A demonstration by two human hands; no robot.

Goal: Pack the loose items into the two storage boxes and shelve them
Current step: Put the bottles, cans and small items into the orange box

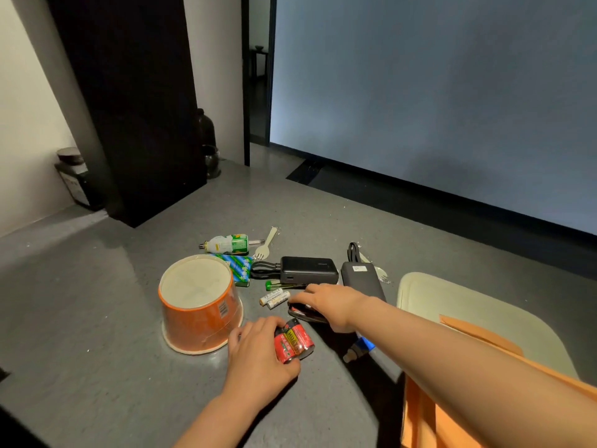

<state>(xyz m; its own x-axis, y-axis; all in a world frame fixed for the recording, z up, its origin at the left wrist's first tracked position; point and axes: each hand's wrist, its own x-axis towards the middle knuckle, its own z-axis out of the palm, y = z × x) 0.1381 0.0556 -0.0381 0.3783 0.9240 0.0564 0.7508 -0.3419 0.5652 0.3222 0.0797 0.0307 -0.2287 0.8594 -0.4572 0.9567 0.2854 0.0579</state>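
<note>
Power banks (309, 270) two; forks (267, 242) two; tub (200, 305) one.

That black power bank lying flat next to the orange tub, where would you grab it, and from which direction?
Judging by its pose, grip the black power bank from above, across its two long edges near the middle. It lies flat, so only the top and sides are reachable. Its looped cable sticks out on the end facing the orange tub, and the right hand crowds the near edge, so approaching from straight overhead looks clearest.

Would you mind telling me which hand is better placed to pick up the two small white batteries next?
The right hand. It rests on a dark object right beside the white batteries, fingertips nearly touching them. The left hand already grips the red batteries and sits nearer the camera.
</note>
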